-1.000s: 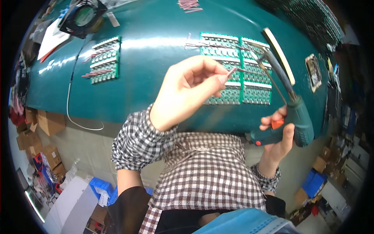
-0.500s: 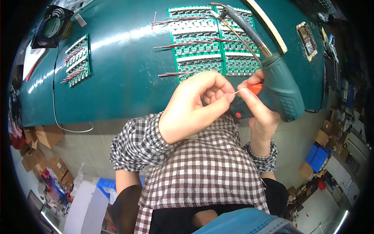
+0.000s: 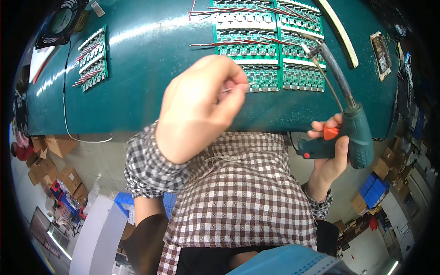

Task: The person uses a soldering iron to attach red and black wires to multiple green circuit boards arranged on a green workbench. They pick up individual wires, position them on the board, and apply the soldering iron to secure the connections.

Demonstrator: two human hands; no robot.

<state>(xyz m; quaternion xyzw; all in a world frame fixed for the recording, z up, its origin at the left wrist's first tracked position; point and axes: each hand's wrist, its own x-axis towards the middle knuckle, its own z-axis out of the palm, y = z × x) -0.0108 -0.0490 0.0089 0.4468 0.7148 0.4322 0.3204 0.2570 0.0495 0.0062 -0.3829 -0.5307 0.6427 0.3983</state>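
My left hand [image 3: 195, 107] is lifted in front of the near edge of the circuit boards [image 3: 263, 82]. Its thumb and fingers pinch a thin wire [image 3: 225, 90], of which only a short pale piece shows. To the right, my right hand [image 3: 333, 165] grips a dark green soldering gun [image 3: 360, 137] with an orange trigger. The gun's bent metal tip and thin feed tube point up and left, over the right-hand boards. Red and dark wires [image 3: 247, 42] lie in rows across the boards.
At the left lies a smaller board panel [image 3: 93, 59] with wires, near a black fan [image 3: 64, 20] and a white cable [image 3: 64, 110]. A pale strip [image 3: 340, 34] and a worn, dirty block [image 3: 380, 55] lie at the right. The green table's [image 3: 146, 101] front edge runs before me.
My hands have parted from where their fingertips met at the thin wire. The left went left and up; the right, with the soldering gun, went right and down. The view shifted slightly.
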